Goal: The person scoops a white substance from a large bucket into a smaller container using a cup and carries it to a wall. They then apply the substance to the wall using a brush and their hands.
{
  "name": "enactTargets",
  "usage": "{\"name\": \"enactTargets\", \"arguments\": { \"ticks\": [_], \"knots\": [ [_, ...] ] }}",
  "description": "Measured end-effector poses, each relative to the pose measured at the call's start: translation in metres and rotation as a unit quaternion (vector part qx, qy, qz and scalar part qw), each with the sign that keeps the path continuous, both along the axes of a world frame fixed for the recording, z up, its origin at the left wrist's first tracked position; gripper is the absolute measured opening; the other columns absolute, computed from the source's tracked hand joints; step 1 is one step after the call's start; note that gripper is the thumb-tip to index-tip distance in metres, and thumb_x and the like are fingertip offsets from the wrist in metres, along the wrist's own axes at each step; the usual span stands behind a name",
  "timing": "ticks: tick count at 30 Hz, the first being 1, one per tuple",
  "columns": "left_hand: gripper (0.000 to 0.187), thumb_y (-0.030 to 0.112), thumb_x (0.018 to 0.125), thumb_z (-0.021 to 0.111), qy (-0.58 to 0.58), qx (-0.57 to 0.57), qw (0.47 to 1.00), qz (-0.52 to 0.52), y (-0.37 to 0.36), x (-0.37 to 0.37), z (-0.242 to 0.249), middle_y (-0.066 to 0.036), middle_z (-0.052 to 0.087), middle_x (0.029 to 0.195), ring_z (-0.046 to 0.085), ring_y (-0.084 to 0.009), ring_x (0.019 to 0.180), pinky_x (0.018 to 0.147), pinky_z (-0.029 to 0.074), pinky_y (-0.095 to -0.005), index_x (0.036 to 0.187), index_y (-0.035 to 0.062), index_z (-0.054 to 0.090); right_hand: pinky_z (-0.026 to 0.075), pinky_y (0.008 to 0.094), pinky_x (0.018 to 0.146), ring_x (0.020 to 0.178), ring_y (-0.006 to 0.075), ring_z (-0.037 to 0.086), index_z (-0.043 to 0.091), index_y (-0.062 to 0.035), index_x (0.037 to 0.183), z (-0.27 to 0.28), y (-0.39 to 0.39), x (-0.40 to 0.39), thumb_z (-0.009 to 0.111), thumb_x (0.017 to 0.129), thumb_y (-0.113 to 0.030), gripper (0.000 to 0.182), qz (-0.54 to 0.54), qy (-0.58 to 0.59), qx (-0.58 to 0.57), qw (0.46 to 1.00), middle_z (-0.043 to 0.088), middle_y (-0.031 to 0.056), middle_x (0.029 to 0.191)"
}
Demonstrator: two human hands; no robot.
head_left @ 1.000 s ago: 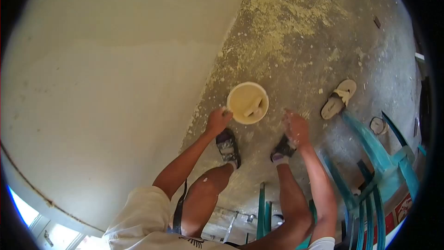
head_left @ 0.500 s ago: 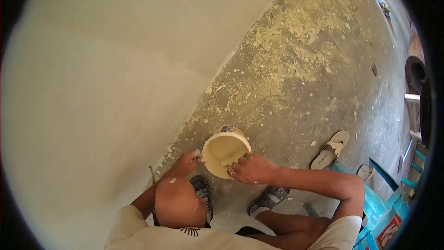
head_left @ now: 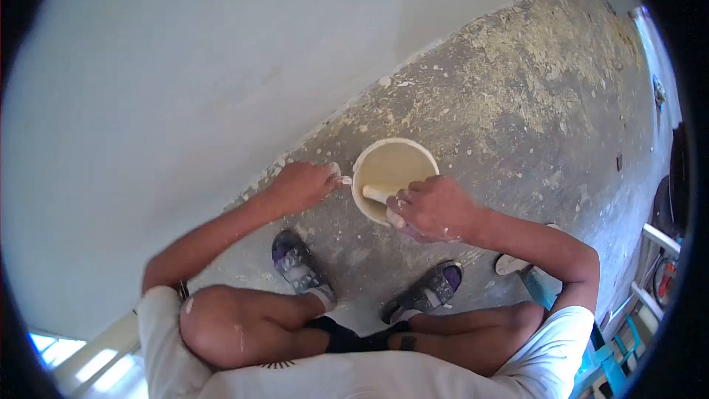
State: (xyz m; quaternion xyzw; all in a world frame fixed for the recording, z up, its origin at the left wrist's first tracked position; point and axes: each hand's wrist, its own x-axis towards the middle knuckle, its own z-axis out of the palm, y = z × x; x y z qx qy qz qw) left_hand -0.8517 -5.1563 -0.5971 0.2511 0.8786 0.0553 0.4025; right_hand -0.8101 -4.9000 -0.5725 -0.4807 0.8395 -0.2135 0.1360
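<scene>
While my right hand (head_left: 432, 209) curls over the near rim of the bucket (head_left: 394, 177), its grip is pressed around the pale handle of a tool (head_left: 378, 193) that slants down into the bucket. My left hand (head_left: 301, 185) sits just beside the bucket's left edge, fingers pinched on what looks like a small tab or bail end at the rim, though the view is too coarse for me to be sure. The bucket stands upright on the floor (head_left: 517, 125), close to the foot of the wall (head_left: 221, 66) and ahead of my shoes (head_left: 295, 262). I judge it fairly heavy with creamy compound, and the coated rim and handle slippery; the thin plastic wall would flex, so a hold at the rim on both sides seems safest. Dried splatter litters the concrete around it.
</scene>
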Motion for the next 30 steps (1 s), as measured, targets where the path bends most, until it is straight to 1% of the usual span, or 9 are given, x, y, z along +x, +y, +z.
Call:
{"name": "enactTargets", "arguments": {
  "ticks": [2, 4, 7, 9, 13, 17, 20, 25, 30],
  "knots": [
    [0.038, 0.041, 0.087, 0.041, -0.012, -0.01, 1.0, -0.004, -0.008, 0.008, 0.005, -0.016, 0.058, 0.071, 0.058, -0.034, 0.072, 0.064, 0.044, -0.0461, 0.088, 0.0044, 0.052, 0.05, 0.0368, 0.051, 0.066, 0.0241, 0.062, 0.057, -0.0029, 0.09, 0.009, 0.002, 0.007, 0.057, 0.072, -0.021, 0.026, 0.001, 0.024, 0.009, 1.0, 0.061, 0.0099, 0.071],
    [0.039, 0.042, 0.088, 0.039, -0.092, 0.091, 0.992, -0.015, -0.013, 0.01, 0.011, -0.017, 0.058, 0.071, 0.058, -0.035, 0.072, 0.064, 0.044, -0.047, 0.092, 0.0048, 0.05, 0.05, 0.0371, 0.051, 0.065, 0.0241, 0.061, 0.056, -0.0024, 0.092, 0.013, 0.004, 0.009, 0.056, 0.073, -0.021, 0.027, -0.002, 0.055, 0.017, 0.998, 0.061, 0.0095, 0.071],
    [0.038, 0.039, 0.09, 0.037, -0.121, 0.069, 0.99, -0.019, 0.0, 0.004, 0.024, -0.02, 0.057, 0.078, 0.056, -0.0379, 0.076, 0.067, 0.043, -0.0477, 0.093, 0.0029, 0.047, 0.05, 0.0377, 0.05, 0.064, 0.024, 0.061, 0.056, -0.0013, 0.091, 0.007, 0.003, 0.013, 0.054, 0.074, -0.018, 0.024, -0.027, 0.091, 0.014, 0.995, 0.06, 0.0082, 0.069],
    [0.037, 0.038, 0.09, 0.036, -0.083, 0.048, 0.993, -0.063, 0.006, 0.0, 0.023, -0.02, 0.057, 0.078, 0.057, -0.0376, 0.076, 0.067, 0.043, -0.0476, 0.093, 0.0029, 0.048, 0.05, 0.0334, 0.053, 0.069, 0.019, 0.06, 0.052, -0.0041, 0.104, 0.001, 0.011, 0.011, 0.058, 0.07, -0.023, 0.04, 0.005, 0.136, 0.083, 0.987, 0.059, 0.004, 0.075],
    [0.036, 0.036, 0.091, 0.035, -0.01, 0.019, 0.994, -0.105, 0.01, 0.001, 0.014, -0.02, 0.057, 0.077, 0.057, -0.0366, 0.075, 0.068, 0.043, -0.0471, 0.091, 0.0033, 0.048, 0.05, 0.0337, 0.055, 0.071, 0.0195, 0.06, 0.05, -0.0039, 0.108, -0.002, 0.016, 0.016, 0.055, 0.072, -0.021, 0.04, 0.023, 0.177, 0.08, 0.981, 0.059, 0.0044, 0.078],
    [0.037, 0.037, 0.091, 0.035, 0.019, 0.05, 0.997, -0.052, 0.013, 0.007, 0.02, -0.018, 0.059, 0.076, 0.058, -0.0356, 0.075, 0.066, 0.043, -0.0463, 0.09, 0.0036, 0.051, 0.05, 0.0344, 0.057, 0.074, 0.0191, 0.06, 0.05, -0.0047, 0.109, 0.002, 0.01, 0.024, 0.053, 0.073, -0.018, 0.039, 0.03, 0.171, 0.136, 0.975, 0.059, 0.0048, 0.084],
    [0.036, 0.036, 0.091, 0.035, 0.015, 0.067, 0.997, -0.044, 0.014, 0.006, 0.02, -0.018, 0.059, 0.077, 0.058, -0.0353, 0.076, 0.067, 0.044, -0.0457, 0.089, 0.0042, 0.053, 0.05, 0.035, 0.058, 0.075, 0.0185, 0.06, 0.05, -0.0054, 0.11, 0.0, 0.011, 0.028, 0.053, 0.073, -0.019, 0.039, 0.024, 0.19, 0.124, 0.974, 0.058, 0.0044, 0.085],
    [0.028, 0.029, 0.09, 0.035, -0.058, 0.062, 0.989, -0.123, 0.013, 0.006, 0.002, -0.019, 0.057, 0.082, 0.057, -0.0357, 0.08, 0.07, 0.044, -0.0464, 0.093, 0.0055, 0.05, 0.05, 0.0345, 0.058, 0.076, 0.0176, 0.06, 0.051, -0.0065, 0.109, -0.002, 0.017, 0.036, 0.053, 0.073, -0.02, 0.039, -0.008, 0.198, 0.111, 0.974, 0.058, 0.0032, 0.084],
    [0.026, 0.026, 0.088, 0.036, -0.041, 0.068, 0.991, -0.108, 0.007, 0.012, -0.009, -0.018, 0.058, 0.081, 0.058, -0.0342, 0.079, 0.07, 0.045, -0.0452, 0.09, 0.0049, 0.051, 0.047, 0.0307, 0.054, 0.07, 0.0163, 0.059, 0.051, -0.007, 0.109, -0.004, 0.019, 0.041, 0.056, 0.07, -0.022, 0.042, 0.001, 0.228, 0.114, 0.967, 0.057, 0.0026, 0.079]
  ]
}}
